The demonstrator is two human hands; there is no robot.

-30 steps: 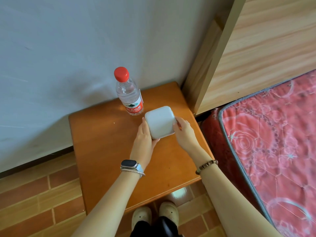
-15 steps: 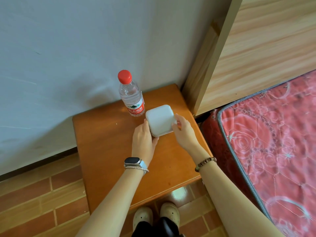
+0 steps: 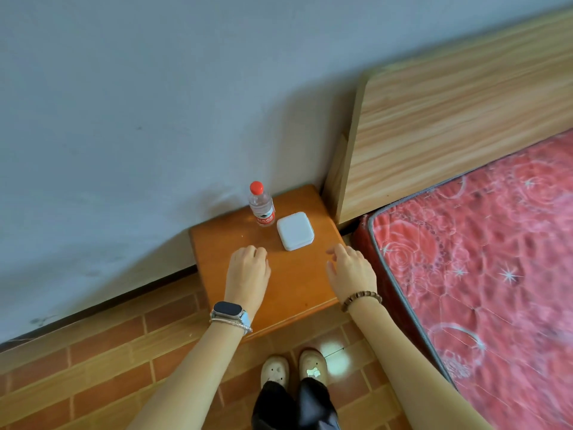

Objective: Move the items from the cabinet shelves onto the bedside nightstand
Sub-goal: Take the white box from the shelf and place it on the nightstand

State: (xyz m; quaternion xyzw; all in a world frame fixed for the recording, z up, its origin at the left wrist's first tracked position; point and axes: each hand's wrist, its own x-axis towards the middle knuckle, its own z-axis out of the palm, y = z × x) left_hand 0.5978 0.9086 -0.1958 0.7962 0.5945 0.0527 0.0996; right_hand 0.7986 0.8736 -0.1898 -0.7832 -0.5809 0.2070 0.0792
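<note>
While a person stands at the front of an orange wooden nightstand (image 3: 297, 280), both hands hang over its top, released and grasping nothing. A white box (image 3: 295, 231) with rounded corners lies flat on the back half of the nightstand, toward its right side, clear of both hands. Just left of the box, at the nightstand's back edge, a clear water bottle (image 3: 261, 206) with a red cap and red label stands upright; the two sit so close that I cannot tell whether they touch.

The left hand (image 3: 248, 268) is palm down over the nightstand's left-middle, its fingers loosely curled and empty. The right hand (image 3: 350, 270) is over the nightstand's right edge, fingers relaxed and slightly spread, also empty. A dark watch (image 3: 228, 309) on the left wrist sits above the nightstand's front edge, and a brown bead bracelet (image 3: 361, 301) on the right wrist is near its front right corner.

A pale wooden headboard (image 3: 449, 119) rises from beside the nightstand's back right corner, and a red patterned mattress (image 3: 480, 259) runs along its right side. A grey-white wall (image 3: 155, 103) stands behind the nightstand. Brick-patterned floor tiles (image 3: 108, 352) spread to its left and front, where a pair of pale shoes (image 3: 276, 369) points toward it.
</note>
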